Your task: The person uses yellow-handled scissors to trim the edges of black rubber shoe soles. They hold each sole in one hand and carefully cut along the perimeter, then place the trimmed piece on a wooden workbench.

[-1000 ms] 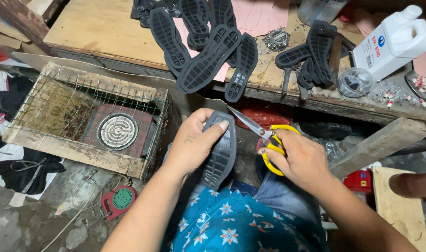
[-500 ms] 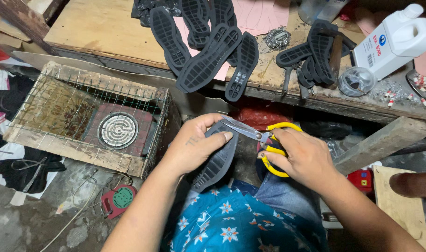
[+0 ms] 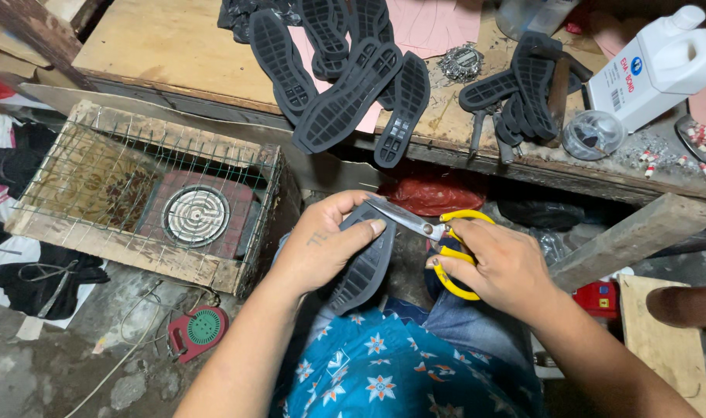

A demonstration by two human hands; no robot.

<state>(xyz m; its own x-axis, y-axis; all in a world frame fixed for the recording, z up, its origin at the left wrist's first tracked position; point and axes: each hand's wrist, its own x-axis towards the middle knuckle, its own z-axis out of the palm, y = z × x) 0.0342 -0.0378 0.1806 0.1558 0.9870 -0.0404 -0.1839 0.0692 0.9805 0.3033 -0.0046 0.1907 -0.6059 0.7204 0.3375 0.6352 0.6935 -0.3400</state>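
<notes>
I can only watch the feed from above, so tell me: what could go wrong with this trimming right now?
1. The left hand wraps the sole, thumb lying right beside the scissors blades; a slip could nick it.
2. The sole is held in the air over the lap, unsupported, so it may twist and the cut wander.
3. Soles overhang the bench edge above; a knock could drop them.

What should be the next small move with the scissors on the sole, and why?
Probably close the scissors and make one short cut along the edge of the dark rubber sole. The blades already meet the sole's upper edge, the left hand holds it firmly, and the right hand has its fingers through the yellow handles.
</notes>
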